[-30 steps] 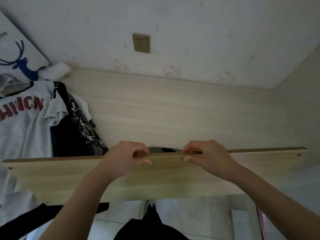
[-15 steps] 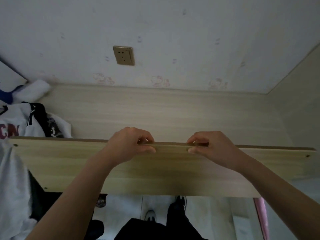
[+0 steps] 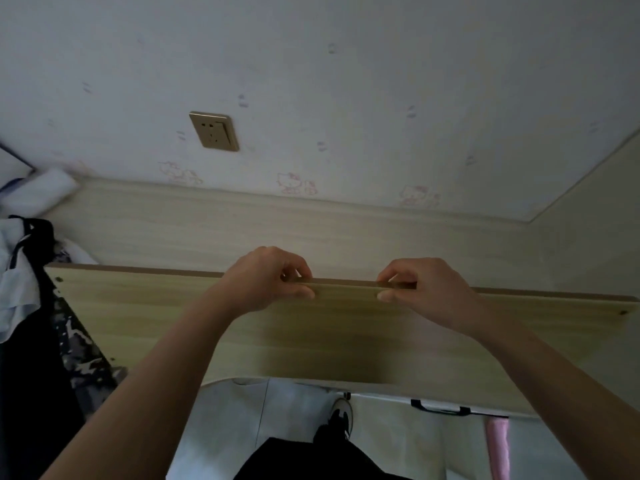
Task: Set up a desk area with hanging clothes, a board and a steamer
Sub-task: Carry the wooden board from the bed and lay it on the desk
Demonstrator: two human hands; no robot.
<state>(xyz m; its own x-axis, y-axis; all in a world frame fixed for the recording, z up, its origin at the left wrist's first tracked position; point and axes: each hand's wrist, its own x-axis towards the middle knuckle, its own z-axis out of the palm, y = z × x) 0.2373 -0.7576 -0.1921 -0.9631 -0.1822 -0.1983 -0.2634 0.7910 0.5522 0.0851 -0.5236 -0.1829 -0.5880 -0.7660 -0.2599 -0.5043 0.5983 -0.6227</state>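
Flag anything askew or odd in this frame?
The board is off level: its right end sits lower than its left while both hands pinch its top edge. The wall socket also looks crooked, possibly from the wide-angle lens. Nothing looks spilled or broken.

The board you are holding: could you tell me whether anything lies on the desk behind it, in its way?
Nothing visible does: behind the board, gripped by the left hand and right hand, the desk looks bare.
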